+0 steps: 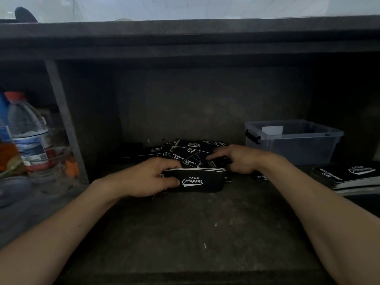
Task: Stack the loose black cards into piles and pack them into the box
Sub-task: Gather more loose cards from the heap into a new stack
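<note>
1. The left hand (pixel 152 177) grips a squared stack of black Club Camping cards (pixel 195 181) by its short end, thumb on top. This probably leaves the top face free for more cards.
2. The right hand (pixel 238 159) is apart from it, with fingers stretched onto the loose card heap (pixel 185 150) just behind. Whether it pinches a card, I cannot tell.
3. A finished pile (pixel 345 177) lies at the right near the clear plastic box (pixel 298 149), likely staged for packing.
</note>
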### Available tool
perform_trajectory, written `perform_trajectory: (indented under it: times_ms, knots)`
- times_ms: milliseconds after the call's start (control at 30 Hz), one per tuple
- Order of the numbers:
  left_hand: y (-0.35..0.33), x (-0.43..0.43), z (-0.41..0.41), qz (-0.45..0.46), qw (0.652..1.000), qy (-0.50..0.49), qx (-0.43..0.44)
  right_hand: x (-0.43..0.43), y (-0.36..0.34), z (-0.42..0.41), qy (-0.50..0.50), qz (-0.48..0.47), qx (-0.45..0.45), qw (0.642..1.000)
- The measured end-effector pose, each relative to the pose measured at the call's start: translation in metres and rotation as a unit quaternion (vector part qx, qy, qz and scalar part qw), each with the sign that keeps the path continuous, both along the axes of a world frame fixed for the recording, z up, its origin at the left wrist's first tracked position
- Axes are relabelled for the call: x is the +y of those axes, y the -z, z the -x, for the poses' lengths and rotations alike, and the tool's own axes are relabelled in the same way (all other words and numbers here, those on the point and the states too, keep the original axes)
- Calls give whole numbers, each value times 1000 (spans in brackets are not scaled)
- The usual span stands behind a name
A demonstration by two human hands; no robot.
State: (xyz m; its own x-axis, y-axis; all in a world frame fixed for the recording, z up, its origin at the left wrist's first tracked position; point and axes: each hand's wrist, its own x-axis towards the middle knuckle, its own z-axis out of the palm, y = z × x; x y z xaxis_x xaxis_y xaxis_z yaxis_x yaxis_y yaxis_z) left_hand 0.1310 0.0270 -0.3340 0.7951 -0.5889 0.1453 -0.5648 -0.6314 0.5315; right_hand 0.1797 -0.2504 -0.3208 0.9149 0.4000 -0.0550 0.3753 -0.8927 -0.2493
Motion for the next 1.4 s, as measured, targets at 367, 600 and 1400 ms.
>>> perform_trajectory:
  times_ms: [367, 600, 1400]
  knots:
    - [3, 1, -4, -8, 999, -31, -20, -2, -9, 2, 3, -122, -252, 960]
    - [2, 0, -2, -29, 998, -41, -40, -17, -15, -2, 25, -100, -174, 979]
    - [1, 3, -5, -56, 993, -47, -93, 14, -20, 26, -62, -338, 181, 922]
